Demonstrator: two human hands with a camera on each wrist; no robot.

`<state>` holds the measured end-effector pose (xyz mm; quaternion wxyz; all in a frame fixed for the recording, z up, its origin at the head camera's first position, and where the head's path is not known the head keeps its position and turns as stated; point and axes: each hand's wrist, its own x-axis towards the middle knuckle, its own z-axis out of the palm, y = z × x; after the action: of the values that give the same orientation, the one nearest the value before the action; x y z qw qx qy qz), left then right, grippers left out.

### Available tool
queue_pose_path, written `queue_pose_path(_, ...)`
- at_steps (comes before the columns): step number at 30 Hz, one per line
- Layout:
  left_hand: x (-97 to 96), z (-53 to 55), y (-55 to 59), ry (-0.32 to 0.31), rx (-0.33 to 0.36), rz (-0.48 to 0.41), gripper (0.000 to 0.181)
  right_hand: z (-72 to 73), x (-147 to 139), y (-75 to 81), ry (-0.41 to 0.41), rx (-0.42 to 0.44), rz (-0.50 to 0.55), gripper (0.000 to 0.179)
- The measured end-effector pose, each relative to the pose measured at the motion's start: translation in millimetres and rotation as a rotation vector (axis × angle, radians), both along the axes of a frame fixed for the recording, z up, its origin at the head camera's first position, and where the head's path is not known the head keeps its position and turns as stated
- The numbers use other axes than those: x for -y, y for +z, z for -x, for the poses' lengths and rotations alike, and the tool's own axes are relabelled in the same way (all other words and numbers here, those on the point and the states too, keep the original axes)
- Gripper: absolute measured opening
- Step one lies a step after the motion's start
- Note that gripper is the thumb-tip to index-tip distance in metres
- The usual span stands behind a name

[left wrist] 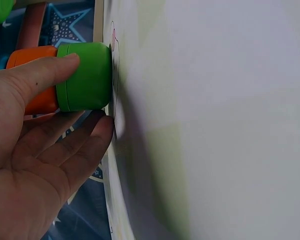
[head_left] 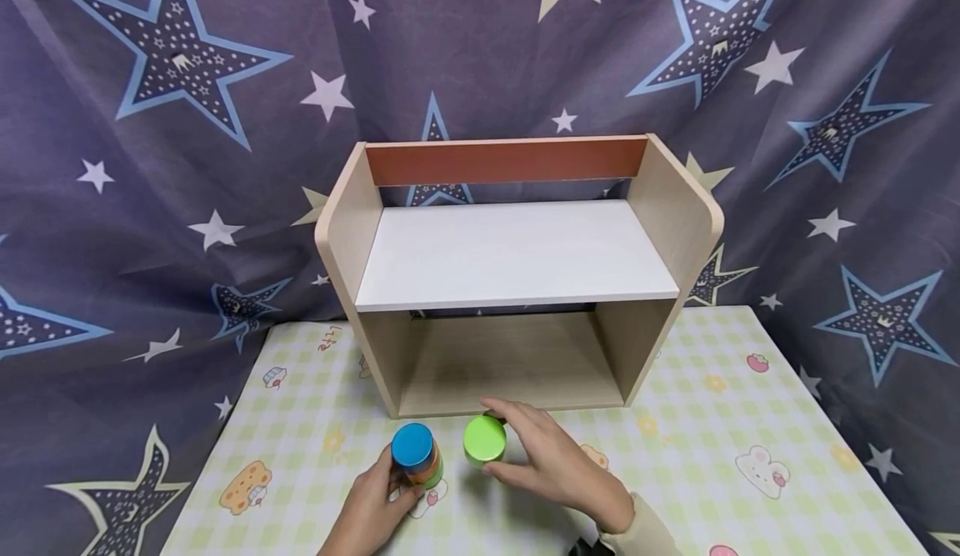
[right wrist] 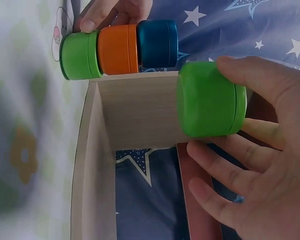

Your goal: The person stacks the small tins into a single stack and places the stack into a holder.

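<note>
On the table in front of the shelf stands a stack of small round lidded jars: a green jar (left wrist: pixel 87 75) at the bottom, an orange jar (right wrist: pixel 118 49) in the middle and a blue jar (head_left: pixel 412 445) on top. My left hand (head_left: pixel 375 498) grips the stack low down, its thumb on the bottom green jar. To the right of the stack, my right hand (head_left: pixel 551 460) holds another green jar (right wrist: pixel 207 100) between thumb and fingers. In the right wrist view this jar is raised off the table, at about the height of the blue one.
Right behind the hands stands a small wooden shelf unit (head_left: pixel 341 243) with a white upper board (head_left: pixel 517 252) and a brown back rail (head_left: pixel 510 162). A checked cloth (head_left: pixel 750 423) covers the table. A dark star-patterned curtain (head_left: pixel 247 172) hangs around the back and sides.
</note>
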<state>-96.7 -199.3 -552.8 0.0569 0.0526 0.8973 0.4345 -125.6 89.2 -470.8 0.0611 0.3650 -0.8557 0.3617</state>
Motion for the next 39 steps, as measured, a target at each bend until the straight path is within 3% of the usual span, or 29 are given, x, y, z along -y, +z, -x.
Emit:
queue_pose_path(24,-0.1,2.7,-0.6,0.004,0.021,0.018,0.068,7.5,22,8.4,0.046,-0.021,0.006,0.076)
queue_pose_path(39,-0.5,2.3,-1.3,-0.002,0.028,0.01,0.07,11.5,36,12.1,0.073,0.027,0.02,0.076)
